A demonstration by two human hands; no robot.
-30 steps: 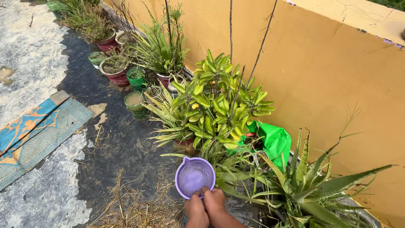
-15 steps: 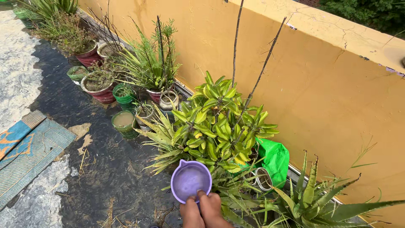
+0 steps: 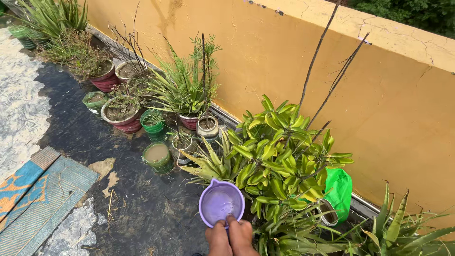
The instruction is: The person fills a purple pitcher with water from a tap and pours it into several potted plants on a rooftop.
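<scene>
Both my hands meet at the bottom of the head view. My left hand (image 3: 218,239) and my right hand (image 3: 242,237) together grip the near side of a purple plastic jug (image 3: 221,203) with water in it. The jug is held level just left of a bushy yellow-green leafy plant (image 3: 279,161) that stands against the ochre wall (image 3: 284,61). A spiky pale green plant (image 3: 211,163) sits right behind the jug.
Several potted plants line the wall: red pots (image 3: 124,121), a green ribbed pot (image 3: 154,125), a clear tub of murky water (image 3: 158,156). A green bag (image 3: 339,192) lies right of the bush. Aloe (image 3: 398,227) fills the lower right. Wet dark floor (image 3: 132,194) and a blue mat (image 3: 42,189) lie left.
The view has shifted right along the wall and closer in. The jug stays in both hands, held near the yellow-green plant's left side.
</scene>
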